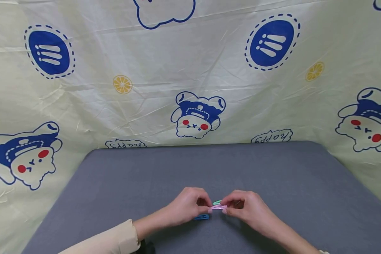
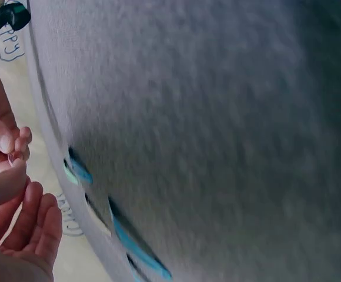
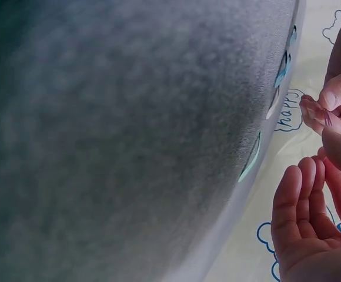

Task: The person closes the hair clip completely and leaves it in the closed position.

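A pink snap hair clip (image 1: 219, 207) is held level above the table, between my two hands. My left hand (image 1: 190, 205) pinches its left end between thumb and fingertips. At its right end, the thumb and fingertips of my right hand (image 1: 251, 212) pinch it too. Just beyond the pink clip lies a green hair clip (image 1: 216, 202), partly covered. Beneath my left hand a blue hair clip (image 1: 202, 217) rests on the cloth, half hidden. In the left wrist view, the pink clip is a thin sliver between the fingertips.
Several hair clips lie spread on the grey table (image 1: 120, 183): a large blue one (image 2: 136, 249), a smaller blue one (image 2: 81, 170), a pale one (image 2: 98, 217) and a mint one (image 3: 252, 157). A printed curtain (image 1: 98, 53) hangs behind the table.
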Demonstrator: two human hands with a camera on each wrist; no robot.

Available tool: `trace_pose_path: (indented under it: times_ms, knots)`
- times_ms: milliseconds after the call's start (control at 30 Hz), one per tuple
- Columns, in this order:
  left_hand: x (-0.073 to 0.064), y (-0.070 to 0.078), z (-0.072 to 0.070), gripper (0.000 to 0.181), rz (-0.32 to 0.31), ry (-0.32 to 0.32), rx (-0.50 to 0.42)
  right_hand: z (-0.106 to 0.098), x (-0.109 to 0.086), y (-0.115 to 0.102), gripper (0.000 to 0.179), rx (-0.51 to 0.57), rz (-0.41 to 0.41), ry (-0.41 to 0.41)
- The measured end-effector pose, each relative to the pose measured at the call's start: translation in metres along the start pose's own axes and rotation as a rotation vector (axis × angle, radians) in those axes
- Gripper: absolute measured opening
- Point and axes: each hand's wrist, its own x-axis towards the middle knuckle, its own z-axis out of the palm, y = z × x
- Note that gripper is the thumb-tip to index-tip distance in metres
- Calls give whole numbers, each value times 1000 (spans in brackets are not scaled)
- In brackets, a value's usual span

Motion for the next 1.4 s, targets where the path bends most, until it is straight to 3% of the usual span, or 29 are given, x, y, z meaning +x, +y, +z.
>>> trace_pose_path:
  times_ms: [400, 633, 967, 1400]
  knots:
    - [6, 2, 13, 10, -76, -9, 41, -6, 2, 10, 10, -25, 9, -72]
    - [7, 2, 17, 8, -60, -36, 117, -6, 6, 16, 11, -13, 11, -134]
    - [10, -1, 20, 9, -60, -50, 158, -7, 10, 21, 12, 44, 46, -175]
    - [12, 3, 24, 10, -89, -33, 209, -9, 10, 23, 12, 36, 44, -182]
